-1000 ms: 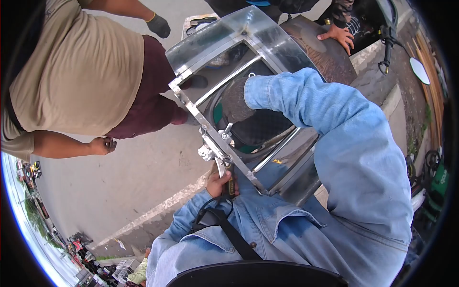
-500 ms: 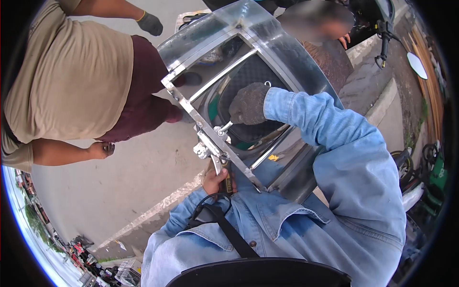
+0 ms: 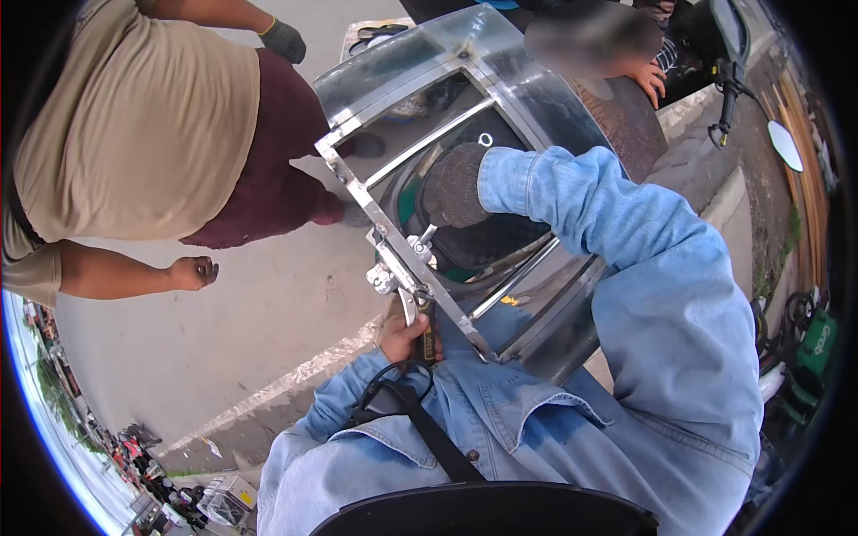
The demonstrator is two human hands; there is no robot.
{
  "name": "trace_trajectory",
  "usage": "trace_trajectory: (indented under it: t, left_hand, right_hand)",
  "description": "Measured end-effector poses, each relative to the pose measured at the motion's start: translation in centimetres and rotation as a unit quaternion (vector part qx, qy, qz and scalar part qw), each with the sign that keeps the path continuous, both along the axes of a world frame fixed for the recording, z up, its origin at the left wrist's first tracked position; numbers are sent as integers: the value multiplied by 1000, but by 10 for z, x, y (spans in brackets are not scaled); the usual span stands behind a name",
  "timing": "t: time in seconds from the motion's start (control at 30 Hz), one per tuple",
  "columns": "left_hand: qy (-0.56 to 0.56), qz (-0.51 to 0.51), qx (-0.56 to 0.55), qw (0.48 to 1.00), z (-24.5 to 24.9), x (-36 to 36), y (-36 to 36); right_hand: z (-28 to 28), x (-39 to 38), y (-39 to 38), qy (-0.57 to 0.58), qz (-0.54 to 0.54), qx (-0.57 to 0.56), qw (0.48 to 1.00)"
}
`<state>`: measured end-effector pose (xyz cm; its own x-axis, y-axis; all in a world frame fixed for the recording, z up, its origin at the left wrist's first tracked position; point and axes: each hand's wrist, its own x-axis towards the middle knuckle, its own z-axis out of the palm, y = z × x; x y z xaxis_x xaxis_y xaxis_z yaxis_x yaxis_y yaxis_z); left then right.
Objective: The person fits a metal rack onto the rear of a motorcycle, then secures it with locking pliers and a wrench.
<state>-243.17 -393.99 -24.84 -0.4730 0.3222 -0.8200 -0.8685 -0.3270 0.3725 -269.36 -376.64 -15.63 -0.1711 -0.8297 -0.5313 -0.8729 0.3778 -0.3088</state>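
Note:
A metal frame (image 3: 357, 192) with clear curved panels (image 3: 536, 100) lies across the middle of the view. My right hand (image 3: 454, 186), in a dark glove, is closed round a wrench whose ring end (image 3: 485, 139) sticks out above it. The wrench's other end reaches a bolt and clamp (image 3: 418, 247) on the frame's lower left bar. My bare left hand (image 3: 407, 339) grips a dark-handled tool (image 3: 428, 335) with yellow lettering below that bar. Beside it, a silver lever (image 3: 408, 306) rises to the clamp.
A person in a tan shirt (image 3: 143, 134) stands at the left, one gloved hand (image 3: 284, 42) near the frame. Another person's bare hand (image 3: 649, 82) shows at the top right. Handlebars (image 3: 730, 94) with a mirror (image 3: 785, 146) stand at the right edge.
The frame and the person in tan appear slightly further right as the view shifts. My right hand has turned with the wrench, and the co-worker's hand at the top right shows more fully.

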Motion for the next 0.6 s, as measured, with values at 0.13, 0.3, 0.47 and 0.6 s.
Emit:
trace_trajectory:
  t: [0.13, 0.3, 0.47, 0.6]
  left_hand:
    - [-7, 7, -13, 1000, -3, 7, -2]
    - [-3, -2, -13, 1000, 0, 1, -1]
    - [-5, -17, -12, 1000, 3, 0, -1]
    - [5, -15, -19, 1000, 4, 1, -1]
  right_hand:
    - [0, 0, -6, 18, 43, -11, 999]
    - [-14, 18, 17, -52, -118, -54, 990]
    - [-4, 29, 15, -65, -181, 36, 981]
    - [-3, 38, 18, -62, -187, 41, 979]
